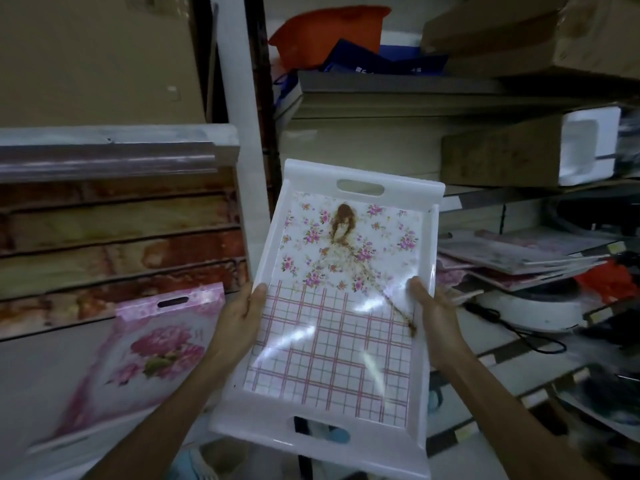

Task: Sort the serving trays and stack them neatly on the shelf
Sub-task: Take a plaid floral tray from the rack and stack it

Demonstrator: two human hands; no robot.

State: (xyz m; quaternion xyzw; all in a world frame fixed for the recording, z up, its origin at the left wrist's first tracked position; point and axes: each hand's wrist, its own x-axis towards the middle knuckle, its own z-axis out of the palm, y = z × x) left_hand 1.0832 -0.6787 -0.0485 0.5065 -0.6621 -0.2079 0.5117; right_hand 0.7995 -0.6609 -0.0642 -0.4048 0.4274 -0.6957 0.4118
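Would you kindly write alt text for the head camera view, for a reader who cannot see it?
Both hands, left hand and right hand, grip the long sides of a white rectangular plastic serving tray printed with pink flowers and a pink grid. A pink rose-printed tray leans at lower left, and a pile of flat patterned trays lies on the metal shelf at right.

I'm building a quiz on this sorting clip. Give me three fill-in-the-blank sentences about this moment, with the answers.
1. The white tray is held by ____ hands.
2. The lower half of its picture shows a pink ____ pattern.
3. The tray leaning at lower left is printed with pink ____.

Missing words: both (two); grid (check); flowers.
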